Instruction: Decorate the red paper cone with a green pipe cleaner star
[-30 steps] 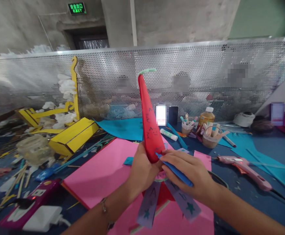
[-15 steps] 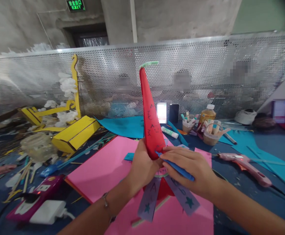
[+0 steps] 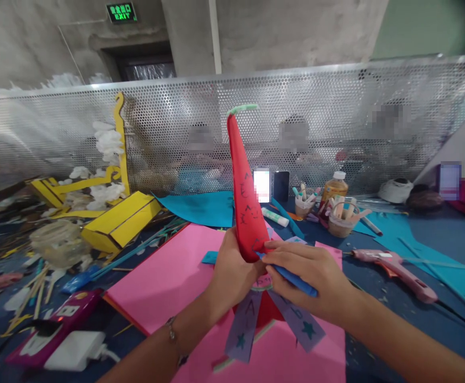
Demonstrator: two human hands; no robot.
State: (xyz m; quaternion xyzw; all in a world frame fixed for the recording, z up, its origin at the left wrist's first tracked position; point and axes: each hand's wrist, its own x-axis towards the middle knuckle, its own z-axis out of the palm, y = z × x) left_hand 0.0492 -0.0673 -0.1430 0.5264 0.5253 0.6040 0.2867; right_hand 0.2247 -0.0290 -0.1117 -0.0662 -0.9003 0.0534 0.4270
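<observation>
My left hand [image 3: 232,279] grips the base of a tall red paper cone [image 3: 247,205], which has dark hand-drawn marks and a green pipe-cleaner tip [image 3: 242,108]. My right hand [image 3: 308,279] lies across the cone's lower end, pressing a blue paper strip [image 3: 294,279] against it. Below my hands hang two lilac paper strips with green stars [image 3: 243,332] [image 3: 296,319], above a red paper piece [image 3: 266,311]. Under everything lies a pink foam sheet [image 3: 160,276]. My fingers hide part of the cone's base.
A pink hot glue gun [image 3: 396,274] lies to the right on a cluttered blue table. Beyond stand pen cups [image 3: 304,206] and a bottle [image 3: 335,191]. Yellow cardboard pieces [image 3: 121,222] and a power strip [image 3: 52,324] lie left, before a perforated metal screen [image 3: 232,133].
The whole scene has shifted slightly in view as my head moved. The red cone and blue strip remain in my hands, with no visible change of grip.
</observation>
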